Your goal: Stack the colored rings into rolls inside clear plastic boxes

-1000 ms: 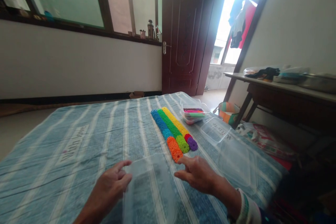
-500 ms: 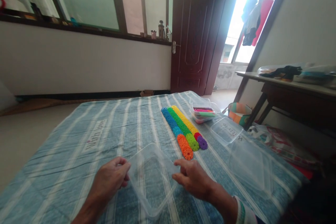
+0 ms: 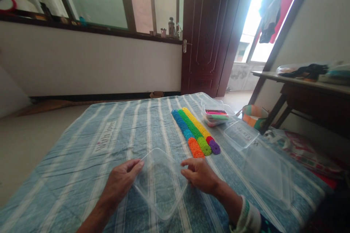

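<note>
A clear plastic box (image 3: pixel 161 189) is in front of me over the striped bedspread, one corner towards me. My left hand (image 3: pixel 124 176) pinches its left corner, thumb on top of the rim. My right hand (image 3: pixel 201 174) is at the opposite corner, thumb and forefinger curled at the rim; the other fingers are partly hidden. Just beyond the right hand lie overlapping rows of round notched plastic discs: a blue row (image 3: pixel 179 120) ending in orange discs (image 3: pixel 196 148), a green row (image 3: pixel 191 123), and a yellow row (image 3: pixel 195 122) ending in red and purple discs (image 3: pixel 215 147).
Clear containers (image 3: pixel 217 113) with coloured pieces inside stand at the bed's far right. A clear lid (image 3: pixel 242 134) and more clear plastic boxes (image 3: pixel 268 174) lie along the right side. Beyond the bed are a desk (image 3: pixel 303 82), a striped basket (image 3: pixel 254 115) and a brown door (image 3: pixel 207 43).
The view has shifted slightly left, so the room appears further right. My left hand has moved further over the box's rim. The right hand stays at its corner, and the disc rows lie as before.
</note>
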`<state>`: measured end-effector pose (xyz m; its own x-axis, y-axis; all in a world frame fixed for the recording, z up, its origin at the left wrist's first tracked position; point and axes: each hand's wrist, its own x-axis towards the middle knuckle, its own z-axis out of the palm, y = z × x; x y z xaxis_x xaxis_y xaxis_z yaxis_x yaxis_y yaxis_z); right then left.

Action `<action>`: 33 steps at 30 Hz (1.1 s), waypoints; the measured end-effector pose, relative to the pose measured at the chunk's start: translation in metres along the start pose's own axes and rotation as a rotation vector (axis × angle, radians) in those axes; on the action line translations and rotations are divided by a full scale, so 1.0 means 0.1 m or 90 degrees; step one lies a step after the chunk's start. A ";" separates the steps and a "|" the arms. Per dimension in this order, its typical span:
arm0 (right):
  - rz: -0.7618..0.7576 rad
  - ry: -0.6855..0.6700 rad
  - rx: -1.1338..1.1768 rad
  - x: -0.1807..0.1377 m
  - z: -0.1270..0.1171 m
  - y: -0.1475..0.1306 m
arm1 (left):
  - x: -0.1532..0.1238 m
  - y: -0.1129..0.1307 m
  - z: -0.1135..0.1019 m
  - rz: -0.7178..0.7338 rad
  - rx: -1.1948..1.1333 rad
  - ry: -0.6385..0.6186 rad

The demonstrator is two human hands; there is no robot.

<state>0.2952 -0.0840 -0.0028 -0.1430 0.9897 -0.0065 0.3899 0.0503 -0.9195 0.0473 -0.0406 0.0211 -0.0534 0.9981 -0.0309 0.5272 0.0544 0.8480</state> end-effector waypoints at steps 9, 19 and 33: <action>-0.160 0.292 -0.297 0.06 -0.28 0.38 | 0.02 -0.13 -0.01 0.020 0.056 0.019; -0.190 0.282 -0.422 0.05 -0.44 0.65 | -0.02 -0.03 -0.07 -0.029 0.071 -0.004; -0.184 0.200 -0.522 0.01 -0.42 0.51 | 0.00 -0.09 0.02 -0.043 -0.021 0.004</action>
<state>0.3535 -0.0751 -0.0329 -0.1280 0.9088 0.3972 0.9171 0.2609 -0.3015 0.0442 -0.0412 0.0124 -0.0936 0.9920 -0.0845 0.4940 0.1199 0.8611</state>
